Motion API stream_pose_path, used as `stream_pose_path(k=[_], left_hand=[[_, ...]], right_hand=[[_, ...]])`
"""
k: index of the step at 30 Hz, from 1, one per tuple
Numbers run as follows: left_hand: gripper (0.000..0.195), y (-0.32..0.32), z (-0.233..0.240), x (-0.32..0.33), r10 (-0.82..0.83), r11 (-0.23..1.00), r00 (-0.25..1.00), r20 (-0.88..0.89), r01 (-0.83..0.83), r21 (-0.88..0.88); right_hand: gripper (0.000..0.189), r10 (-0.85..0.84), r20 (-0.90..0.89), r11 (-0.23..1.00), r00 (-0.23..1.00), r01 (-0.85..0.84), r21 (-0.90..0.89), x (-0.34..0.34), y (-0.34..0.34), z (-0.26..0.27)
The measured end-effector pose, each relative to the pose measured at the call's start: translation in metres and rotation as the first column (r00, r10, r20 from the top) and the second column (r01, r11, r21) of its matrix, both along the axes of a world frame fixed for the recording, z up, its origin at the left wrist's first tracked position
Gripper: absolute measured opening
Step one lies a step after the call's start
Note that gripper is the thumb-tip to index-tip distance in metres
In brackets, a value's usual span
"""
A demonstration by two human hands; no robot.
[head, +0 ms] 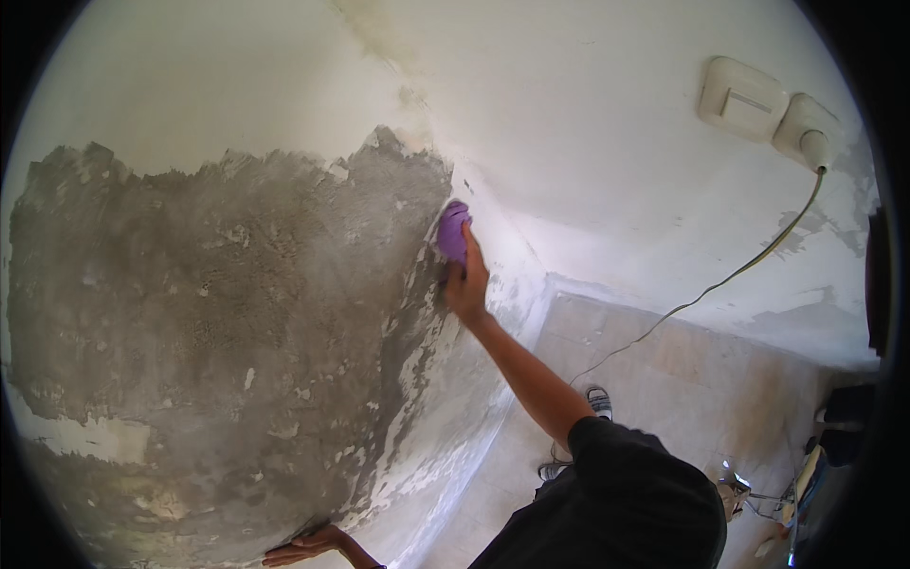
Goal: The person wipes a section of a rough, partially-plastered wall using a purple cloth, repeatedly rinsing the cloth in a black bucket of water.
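Up near the inner corner, my right hand (467, 288) grips an oval purple sponge (453, 231) and presses it to the wall. The sponge sits at the right edge of a large bare grey plaster patch (234, 306). Flakes of white paint cling to the patch, and its upper border is ragged. At the bottom of the view, my left hand (306, 546) lies with its palm toward the lower part of the wall, holding nothing. Its wrist runs out of the picture.
A light switch (746, 103) and a socket with a plug (814, 146) are on the right-hand wall. From the plug, a cord (711, 288) hangs down to the tiled floor (640, 348) near my sandalled feet (598, 400). Several partly obscured items (803, 491) stand at the lower right.
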State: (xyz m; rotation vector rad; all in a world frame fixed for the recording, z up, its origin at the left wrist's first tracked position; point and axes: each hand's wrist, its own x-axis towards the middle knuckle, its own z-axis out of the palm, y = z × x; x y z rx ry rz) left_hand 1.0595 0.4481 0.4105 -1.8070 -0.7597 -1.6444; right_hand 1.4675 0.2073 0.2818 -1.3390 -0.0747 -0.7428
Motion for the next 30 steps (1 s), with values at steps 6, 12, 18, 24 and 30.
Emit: stream_pose_path(k=[6, 12, 18, 24, 30], left_hand=[[0.068, -0.010, 0.005, 0.007, 0.036, 0.999, 0.999, 0.021, -0.036, 0.009], [0.069, -0.006, 0.007, -0.006, 0.059, 0.998, 0.998, 0.016, -0.059, -0.012], [0.081, -0.006, 0.007, -0.003, -0.015, 0.996, 0.999, 0.049, 0.019, -0.082], [0.071, 0.013, -0.005, -0.029, -0.026, 0.988, 0.999, -0.041, 0.019, -0.152], [0.060, -0.036, -0.082, -0.085, -0.202, 0.790, 0.895, -0.397, -0.091, -0.607]], right_hand=[[0.050, -0.080, -0.345, 0.965, 0.935, 0.159, 0.207, 0.026, -0.017, -0.069], [0.050, 0.104, -0.604, 0.978, 0.790, 0.030, 0.207, -0.073, 0.033, -0.133], [0.045, 0.461, -0.752, 0.887, 0.471, -0.259, 0.382, -0.216, 0.071, -0.207], [0.035, 0.614, -0.789, 0.625, -0.005, -0.608, 0.490, -0.342, 0.046, -0.233], [0.028, 0.722, -0.655, 0.471, -0.224, -0.535, 0.701, -0.414, -0.015, -0.252]])
